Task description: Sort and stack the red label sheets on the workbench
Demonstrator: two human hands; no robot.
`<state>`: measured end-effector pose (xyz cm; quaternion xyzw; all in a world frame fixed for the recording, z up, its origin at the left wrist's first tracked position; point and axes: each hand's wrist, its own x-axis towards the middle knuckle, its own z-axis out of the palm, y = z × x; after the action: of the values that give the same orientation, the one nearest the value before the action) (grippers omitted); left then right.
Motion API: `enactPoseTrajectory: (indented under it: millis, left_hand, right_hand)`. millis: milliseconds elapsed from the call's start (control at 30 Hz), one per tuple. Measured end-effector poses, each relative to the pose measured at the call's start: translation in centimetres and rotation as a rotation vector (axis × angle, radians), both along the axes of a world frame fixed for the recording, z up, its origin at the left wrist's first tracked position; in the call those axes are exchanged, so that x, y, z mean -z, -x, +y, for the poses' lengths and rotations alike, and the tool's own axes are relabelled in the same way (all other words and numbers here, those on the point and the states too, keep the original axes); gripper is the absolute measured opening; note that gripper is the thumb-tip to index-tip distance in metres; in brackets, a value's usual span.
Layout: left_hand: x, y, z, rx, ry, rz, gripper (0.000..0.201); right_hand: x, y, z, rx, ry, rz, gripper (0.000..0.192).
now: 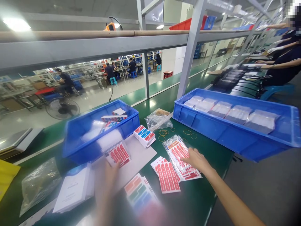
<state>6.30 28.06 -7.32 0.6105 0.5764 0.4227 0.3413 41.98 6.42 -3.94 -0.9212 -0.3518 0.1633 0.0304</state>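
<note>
My left hand [113, 171], blurred, is closed on a clear bag of red-and-white sticker sheets [121, 154], its thumb over the lower edge. My right hand [197, 159] has its fingers pinched at the right edge of a pile of bagged sticker sheets [178, 152] on the green table. Left of that pile lie loose red label sheets [168, 177]. Nearer to me is a blurred stack of multicoloured sheets [141, 191]. A neat stack of red and blue cards [144, 135] rests on a grey board [141, 153].
A blue bin [101, 138] at left holds sticker stacks and bags. Another blue bin [207, 125] at right holds several bagged packs. Rubber bands [163, 133] lie near a clear bag [158, 119]. White booklets [72, 188] and an empty-looking plastic bag [39, 185] are at left. Co-workers sit far right.
</note>
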Motion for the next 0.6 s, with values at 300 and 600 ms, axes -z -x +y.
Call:
enactPoseTrajectory:
  millis: [300, 600]
  left_hand:
    - [-0.4, 0.0, -0.2, 0.045, 0.023, -0.009, 0.044]
    - [0.3, 0.4, -0.1, 0.038, 0.006, -0.034, 0.044]
  right_hand:
    - [0.4, -0.7, 0.3, 0.012, -0.074, 0.127, 0.030]
    - [-0.1, 1.1, -0.2, 0.025, -0.555, 0.419, 0.022]
